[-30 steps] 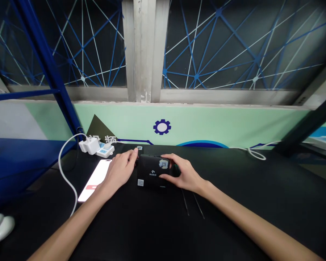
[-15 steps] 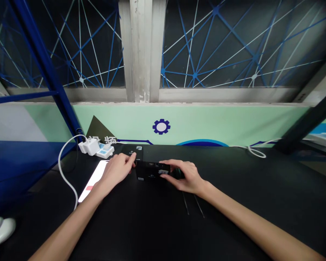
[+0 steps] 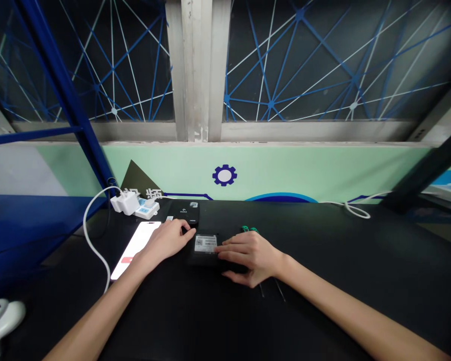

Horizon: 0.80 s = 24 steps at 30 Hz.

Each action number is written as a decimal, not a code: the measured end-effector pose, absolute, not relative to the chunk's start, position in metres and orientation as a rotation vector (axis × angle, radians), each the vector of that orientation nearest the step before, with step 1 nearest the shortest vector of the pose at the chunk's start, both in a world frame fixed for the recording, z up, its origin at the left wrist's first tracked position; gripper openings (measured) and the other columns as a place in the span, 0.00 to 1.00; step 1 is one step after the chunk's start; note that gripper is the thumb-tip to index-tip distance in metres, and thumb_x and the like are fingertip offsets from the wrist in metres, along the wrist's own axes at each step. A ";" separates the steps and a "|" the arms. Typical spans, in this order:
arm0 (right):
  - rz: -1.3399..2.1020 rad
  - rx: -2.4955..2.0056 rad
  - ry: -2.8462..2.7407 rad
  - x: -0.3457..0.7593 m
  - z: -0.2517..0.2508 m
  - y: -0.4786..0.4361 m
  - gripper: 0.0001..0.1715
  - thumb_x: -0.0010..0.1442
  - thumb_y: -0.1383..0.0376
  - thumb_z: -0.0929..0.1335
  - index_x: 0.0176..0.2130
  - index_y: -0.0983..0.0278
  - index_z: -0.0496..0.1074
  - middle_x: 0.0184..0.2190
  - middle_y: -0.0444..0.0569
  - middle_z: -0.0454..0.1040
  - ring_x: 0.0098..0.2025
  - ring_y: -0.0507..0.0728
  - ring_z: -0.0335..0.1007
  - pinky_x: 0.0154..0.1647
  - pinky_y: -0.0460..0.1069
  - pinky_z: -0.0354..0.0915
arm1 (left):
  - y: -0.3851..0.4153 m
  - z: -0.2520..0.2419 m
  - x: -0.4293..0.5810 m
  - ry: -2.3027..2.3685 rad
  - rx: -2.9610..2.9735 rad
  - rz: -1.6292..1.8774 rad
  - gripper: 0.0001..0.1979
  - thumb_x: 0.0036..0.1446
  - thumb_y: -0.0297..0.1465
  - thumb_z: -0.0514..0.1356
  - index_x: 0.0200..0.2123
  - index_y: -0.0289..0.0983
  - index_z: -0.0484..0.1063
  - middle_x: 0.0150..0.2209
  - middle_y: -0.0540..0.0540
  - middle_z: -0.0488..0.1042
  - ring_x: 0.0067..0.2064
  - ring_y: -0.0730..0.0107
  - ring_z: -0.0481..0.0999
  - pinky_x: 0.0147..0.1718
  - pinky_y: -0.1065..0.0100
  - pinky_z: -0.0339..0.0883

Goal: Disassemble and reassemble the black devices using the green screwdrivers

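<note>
right hand (image 3: 250,258): thumb apart from fingers, fingertips at right edge of white label (image 3: 205,243) | black box (image 3: 201,258): label-side up, under right fingertips | left hand (image 3: 173,238): fingers curled beside box, cannot tell whether pinching | green handles (image 3: 244,228): beyond right fingers | second black box (image 3: 183,213): just beyond left fingers

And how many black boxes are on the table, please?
2: the nearer box is at the right hand; the farther box lies just beyond the left hand. The hands could hide others.

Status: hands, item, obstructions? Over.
Right hand on flat black rectangular box, white label up. Left hand by box's left edge. Two green-handled metal tools partly hidden behind right hand.
</note>
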State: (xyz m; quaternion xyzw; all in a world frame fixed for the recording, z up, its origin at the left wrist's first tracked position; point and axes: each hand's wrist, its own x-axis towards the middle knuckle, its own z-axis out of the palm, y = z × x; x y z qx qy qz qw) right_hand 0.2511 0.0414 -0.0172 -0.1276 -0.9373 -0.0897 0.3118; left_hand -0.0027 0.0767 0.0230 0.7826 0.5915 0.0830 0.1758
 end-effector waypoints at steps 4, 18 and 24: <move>-0.157 -0.355 -2.522 0.251 -0.017 0.040 0.14 0.60 0.60 0.69 0.43 0.65 0.75 0.36 0.53 0.83 0.33 0.57 0.79 0.33 0.50 0.73 | 0.077 0.018 -0.004 1.631 2.245 0.206 0.22 0.62 0.48 0.53 0.48 0.40 0.74 0.32 0.46 0.79 0.33 0.57 0.78 0.29 0.65 0.59; -0.093 -1.559 -2.341 0.291 0.020 0.063 0.19 0.60 0.48 0.68 0.37 0.61 0.75 0.29 0.47 0.77 0.31 0.59 0.74 0.29 0.49 0.56 | 0.074 0.021 -0.010 1.388 2.352 0.073 0.40 0.55 0.60 0.54 0.61 0.40 0.65 0.33 0.47 0.76 0.35 0.58 0.77 0.27 0.67 0.60; 0.126 -1.826 -2.337 0.296 0.022 0.062 0.30 0.57 0.37 0.66 0.37 0.60 0.72 0.21 0.46 0.72 0.27 0.61 0.71 0.26 0.50 0.53 | 0.073 0.016 -0.009 1.420 2.394 0.117 0.32 0.64 0.53 0.48 0.63 0.40 0.64 0.35 0.45 0.77 0.37 0.56 0.78 0.30 0.65 0.62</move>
